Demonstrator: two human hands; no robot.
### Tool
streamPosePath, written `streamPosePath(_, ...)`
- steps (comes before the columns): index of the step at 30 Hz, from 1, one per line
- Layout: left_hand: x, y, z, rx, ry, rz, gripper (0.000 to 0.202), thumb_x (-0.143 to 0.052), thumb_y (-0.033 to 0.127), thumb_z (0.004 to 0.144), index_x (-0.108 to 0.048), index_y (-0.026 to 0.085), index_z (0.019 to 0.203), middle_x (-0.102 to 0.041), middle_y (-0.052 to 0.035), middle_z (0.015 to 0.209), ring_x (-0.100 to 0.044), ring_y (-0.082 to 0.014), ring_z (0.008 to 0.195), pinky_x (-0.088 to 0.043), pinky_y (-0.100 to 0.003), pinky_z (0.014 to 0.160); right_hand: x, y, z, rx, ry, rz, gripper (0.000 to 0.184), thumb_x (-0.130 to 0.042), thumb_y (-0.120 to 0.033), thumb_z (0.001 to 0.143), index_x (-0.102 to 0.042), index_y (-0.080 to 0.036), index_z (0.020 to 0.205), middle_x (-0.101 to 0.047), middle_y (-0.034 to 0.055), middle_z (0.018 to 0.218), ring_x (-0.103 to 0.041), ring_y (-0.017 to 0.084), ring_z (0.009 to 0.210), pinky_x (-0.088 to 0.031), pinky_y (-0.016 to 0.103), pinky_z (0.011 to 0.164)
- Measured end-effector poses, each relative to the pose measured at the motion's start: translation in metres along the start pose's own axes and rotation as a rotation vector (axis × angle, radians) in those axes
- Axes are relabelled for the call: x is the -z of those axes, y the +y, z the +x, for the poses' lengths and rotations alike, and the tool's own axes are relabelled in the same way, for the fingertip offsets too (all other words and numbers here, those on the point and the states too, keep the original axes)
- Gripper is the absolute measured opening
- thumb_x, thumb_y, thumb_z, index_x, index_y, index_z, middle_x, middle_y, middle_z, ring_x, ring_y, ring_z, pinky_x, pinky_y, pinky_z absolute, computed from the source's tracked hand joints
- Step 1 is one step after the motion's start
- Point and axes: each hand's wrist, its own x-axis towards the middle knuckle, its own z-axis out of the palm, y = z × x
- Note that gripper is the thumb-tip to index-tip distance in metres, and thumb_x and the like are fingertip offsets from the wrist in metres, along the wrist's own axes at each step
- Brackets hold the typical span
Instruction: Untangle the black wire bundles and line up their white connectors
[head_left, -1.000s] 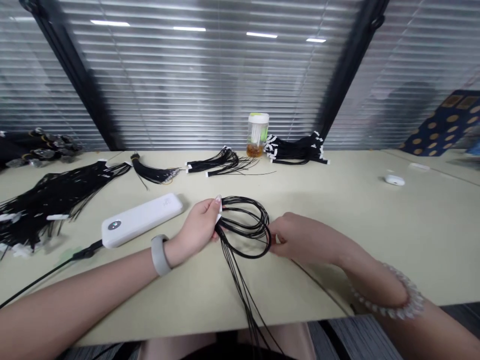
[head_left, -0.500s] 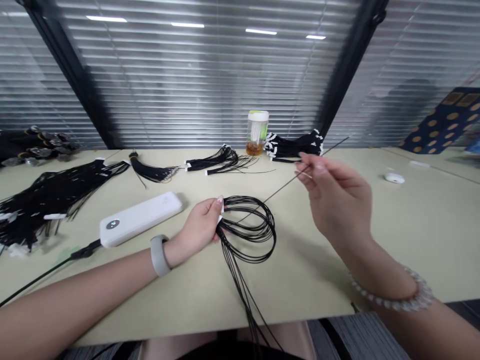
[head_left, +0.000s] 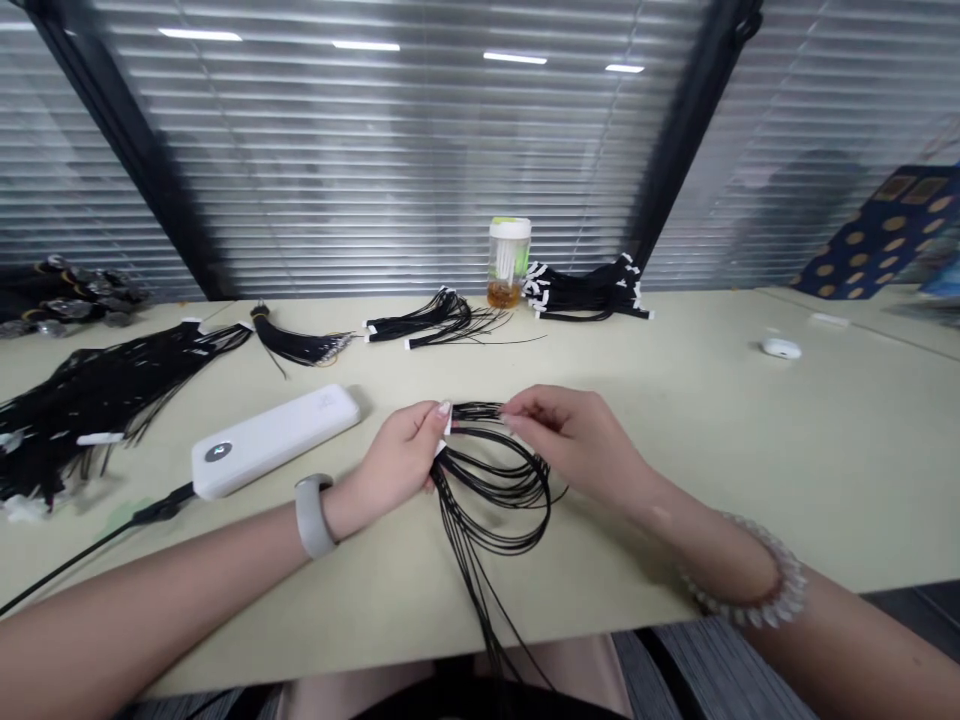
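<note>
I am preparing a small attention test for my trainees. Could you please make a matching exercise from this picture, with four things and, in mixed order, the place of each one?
Things
1. looped bundle of thin black cables
2. white oblong device with round display
3. clear jar with white lid
4. small white oval case

Places
A. on the right part of the pale yellow tabletop
B. in the grip of the left hand
C. near the blinds, at the back
D. beyond the left forearm, with a black cord at one end

Pairs: 1-B, 2-D, 3-C, 4-A
</note>
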Motion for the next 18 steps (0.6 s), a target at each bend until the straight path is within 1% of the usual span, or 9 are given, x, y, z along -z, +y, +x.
streamPosePath(4, 0.000, 0.000, -0.002, -0.036, -0.023, 0.042, 0.037, -0.038, 0.046, 0.086, -0.042, 0.018, 0.062, -0.042, 0.0061, 0.041, -0.041, -0.0079, 0.033, -0.033, -0.017, 0.033, -0.009, 0.001, -0.002, 0.038, -0.024, -0.173, 0.012, -0.055, -0.022, 0.078, -0.060, -0.018, 0.068, -0.056, -0.0042, 0.057, -0.046, 0.007, 0.052, -0.033, 0.020, 0.049)
streamPosePath(7, 0.000, 0.000, -0.002, -0.052, -0.040, 0.059, 0.036, -0.037, 0.044, 0.087, -0.042, 0.018, 0.063, -0.042, 0.0062, 0.042, -0.042, -0.0080, 0.034, -0.034, -0.017, 0.033, -0.013, 0.000, -0.001, 0.064, -0.023, -0.248, 0.016, -0.053, -0.023, 0.080, -0.058, -0.017, 0.065, -0.054, -0.0045, 0.055, -0.043, 0.006, 0.050, -0.031, 0.020, 0.048)
streamPosePath(12, -0.001, 0.000, -0.002, -0.079, -0.056, 0.077, 0.035, -0.037, 0.042, 0.087, -0.042, 0.018, 0.062, -0.041, 0.0070, 0.042, -0.042, -0.0075, 0.033, -0.033, -0.017, 0.033, -0.015, 0.000, 0.001, 0.093, -0.020, -0.281, 0.019, -0.050, -0.023, 0.082, -0.057, -0.016, 0.065, -0.057, -0.0029, 0.059, -0.045, 0.007, 0.052, -0.032, 0.021, 0.051)
streamPosePath(14, -0.001, 0.000, -0.002, -0.076, -0.056, 0.084, 0.035, -0.037, 0.042, 0.087, -0.041, 0.018, 0.062, -0.041, 0.0070, 0.043, -0.042, -0.0075, 0.033, -0.033, -0.017, 0.033, -0.016, 0.000, 0.000, 0.092, -0.019, -0.279, 0.021, -0.049, -0.025, 0.083, -0.055, -0.016, 0.064, -0.056, -0.0026, 0.058, -0.045, 0.007, 0.052, -0.031, 0.021, 0.051)
streamPosePath(18, -0.002, 0.003, -0.002, -0.054, -0.047, 0.098, 0.034, -0.037, 0.042, 0.086, -0.040, 0.018, 0.061, -0.039, 0.0066, 0.043, -0.041, -0.0080, 0.033, -0.033, -0.018, 0.033, -0.016, -0.001, 0.000, 0.085, -0.056, -0.278, 0.023, -0.048, -0.025, 0.083, -0.054, -0.016, 0.063, -0.054, -0.0024, 0.056, -0.043, 0.008, 0.051, -0.030, 0.021, 0.051)
